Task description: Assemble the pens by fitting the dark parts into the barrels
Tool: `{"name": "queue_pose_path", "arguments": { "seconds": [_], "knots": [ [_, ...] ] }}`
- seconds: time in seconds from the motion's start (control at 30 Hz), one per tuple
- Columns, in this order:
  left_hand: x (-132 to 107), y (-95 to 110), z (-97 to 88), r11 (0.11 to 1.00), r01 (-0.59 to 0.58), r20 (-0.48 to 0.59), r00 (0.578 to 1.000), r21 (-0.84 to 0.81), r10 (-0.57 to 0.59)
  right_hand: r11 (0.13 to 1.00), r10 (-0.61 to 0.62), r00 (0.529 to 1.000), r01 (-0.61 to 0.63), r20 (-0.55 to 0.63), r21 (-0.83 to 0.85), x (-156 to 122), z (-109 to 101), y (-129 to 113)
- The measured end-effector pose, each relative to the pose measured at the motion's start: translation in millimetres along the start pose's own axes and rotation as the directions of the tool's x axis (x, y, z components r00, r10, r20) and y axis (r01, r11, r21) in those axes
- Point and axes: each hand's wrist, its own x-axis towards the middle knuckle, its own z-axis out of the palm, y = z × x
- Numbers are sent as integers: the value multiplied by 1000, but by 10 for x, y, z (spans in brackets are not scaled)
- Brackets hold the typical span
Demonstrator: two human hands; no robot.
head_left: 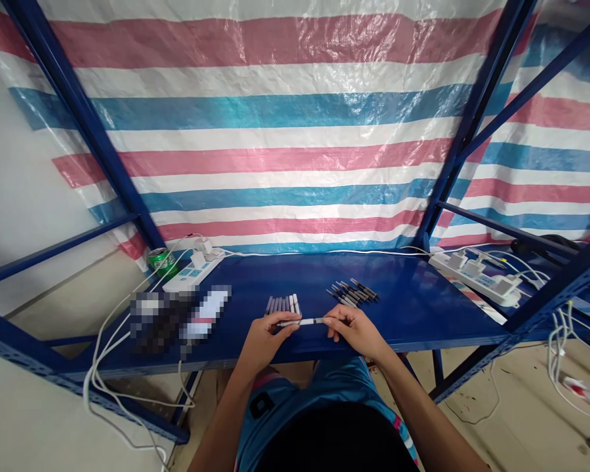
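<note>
Pen (302, 322) between left hand (265, 337) and right hand (356, 330)

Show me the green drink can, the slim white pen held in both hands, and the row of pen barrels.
Green metal drink can (163, 260): head view, on its side wall.
Slim white pen (302, 322): head view, middle of its barrel.
Row of grey and white pen barrels (282, 304): head view, a middle barrel.

No writing is showing clearly enough to read anywhere. The white pen (302, 322) being held is displaying no legible marking, and any print on the green can (163, 261) at the bench's (413, 308) far left is appearing too small.
</note>
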Motion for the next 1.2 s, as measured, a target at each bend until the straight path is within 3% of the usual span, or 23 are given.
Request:
{"name": "queue_pose_path", "arguments": {
  "seconds": [0.17, 0.3, 0.53, 0.7, 0.87, 1.03, 1.2],
  "knots": [
    [-16, 0, -2, 1000, 19, -3, 1000, 0, -19, 996, 25, 999, -27, -29, -80, -9, 68, -33],
    [-20, -6, 0, 999, 39, -18, 999, -22, -40, 1000, 6, 999, -5, -31, 23, -15, 65, -28],
    [-18, -29, 4, 998, 38, -13, 999, -41, -38, 1000, 9, 998, -8, 59, -13, -34, 16, -65],
    [-24, -20, -6, 997, 61, -11, 998, -47, -61, 1000, -13, 1000, 14, -18, 22, -32, 15, -56],
    [-18, -23, -3, 998, 52, 2, 999, -37, -52, 1000, 16, 999, -16, 37, 9, -45, 10, -45],
    [-18, -45, -2, 997, 55, -8, 998, -46, -55, 1000, -22, 1000, 23, -11, 17, -60, 8, -58],
    [-18, -37, 1, 997, 55, -16, 998, -45, -56, 1000, 16, 1000, -16, 6, -16, -74, 18, -75]
  ]
}}
